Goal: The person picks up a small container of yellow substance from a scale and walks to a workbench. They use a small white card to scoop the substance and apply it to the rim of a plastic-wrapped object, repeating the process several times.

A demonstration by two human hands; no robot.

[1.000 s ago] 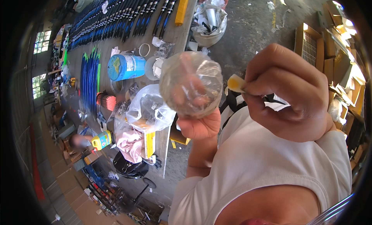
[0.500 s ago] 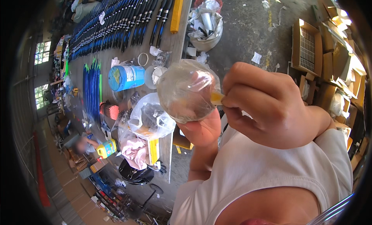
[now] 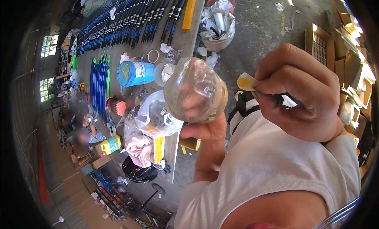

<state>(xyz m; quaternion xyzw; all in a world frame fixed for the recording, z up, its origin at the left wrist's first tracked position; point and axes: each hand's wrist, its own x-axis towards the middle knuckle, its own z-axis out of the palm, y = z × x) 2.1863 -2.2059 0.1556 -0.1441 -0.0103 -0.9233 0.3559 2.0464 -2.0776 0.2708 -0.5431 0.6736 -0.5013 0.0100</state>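
Observation:
My left hand [image 3: 205,130] holds up a rounded, translucent plastic thing [image 3: 193,91], crinkled and shiny with a brownish edge; its exact kind I cannot tell. The fingers behind it show only blurrily through the plastic. To the right, my right hand [image 3: 296,95] pinches a small pale piece with a yellow middle [image 3: 246,82] between thumb and forefinger. A gap separates that piece from the plastic thing.
Left of my hands a workbench [image 3: 169,166] bears blue-black rods [image 3: 138,20], a blue tub [image 3: 135,74], a clear plastic bag [image 3: 158,114] and pink cloth [image 3: 139,150]. Beyond are a waste bag [image 3: 225,41], cardboard boxes [image 3: 319,43] and another person [image 3: 94,136].
My right hand has moved right, carrying the small yellow-centred piece away from the plastic thing. My left hand still holds that thing, now turned somewhat. The whole view has shifted slightly.

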